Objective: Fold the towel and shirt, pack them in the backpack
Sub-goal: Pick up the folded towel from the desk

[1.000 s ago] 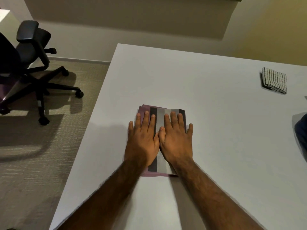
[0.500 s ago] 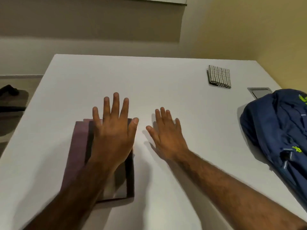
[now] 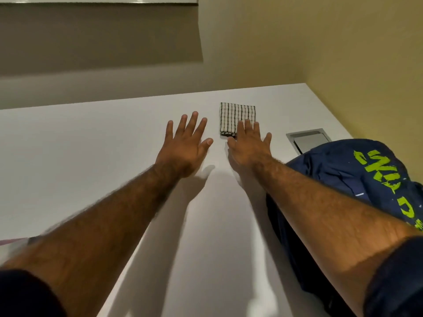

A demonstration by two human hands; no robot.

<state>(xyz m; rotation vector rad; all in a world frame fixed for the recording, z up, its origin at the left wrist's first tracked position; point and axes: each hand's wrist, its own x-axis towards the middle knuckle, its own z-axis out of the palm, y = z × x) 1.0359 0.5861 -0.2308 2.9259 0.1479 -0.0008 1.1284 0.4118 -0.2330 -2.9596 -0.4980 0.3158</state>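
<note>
1. Towel (image 3: pixel 238 115): folded, flat on table (image 3: pixel 91 156).
2. Right hand (image 3: pixel 249 147): fingers straight and spread, tips over towel's near edge; contact unclear.
3. Left hand (image 3: pixel 185 147): just left of towel, fingers wide, holding nothing.
4. Backpack (image 3: pixel 366 179): right of towel, nearer.
5. Step, as judged: fetching towel for packing. Next: grip near edge, lift without unfolding.

white table (image 3: pixel 91 143) (yellowish wall (image 3: pixel 343 42))

Both hands have left the folded shirt — the right hand (image 3: pixel 248 145) now overlaps the checked towel (image 3: pixel 237 115), the left hand (image 3: pixel 185 145) beside it.
</note>
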